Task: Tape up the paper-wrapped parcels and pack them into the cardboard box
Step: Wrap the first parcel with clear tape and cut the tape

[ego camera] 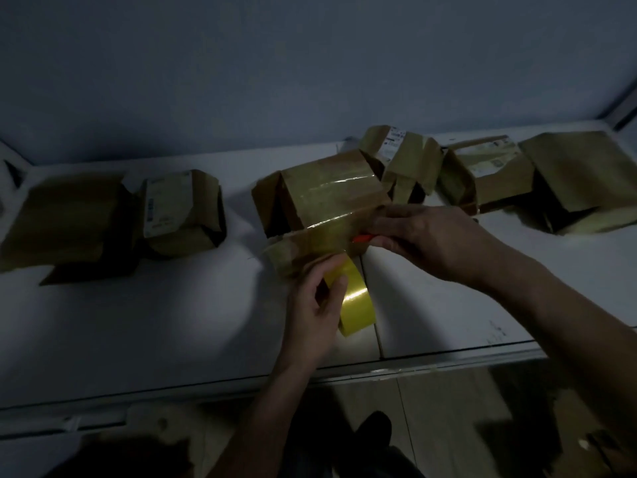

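A brown paper-wrapped parcel lies in the middle of the white table, with shiny clear tape across its top. My left hand grips a yellowish tape roll just in front of the parcel, and a strip of tape runs from the roll up onto the parcel's near edge. My right hand holds a small orange-red cutter at the parcel's right near corner, against the tape.
Two more parcels sit at the left beside a brown cardboard box. Several wrapped parcels and another brown package line the back right. A wall rises behind the table. The floor below is dim.
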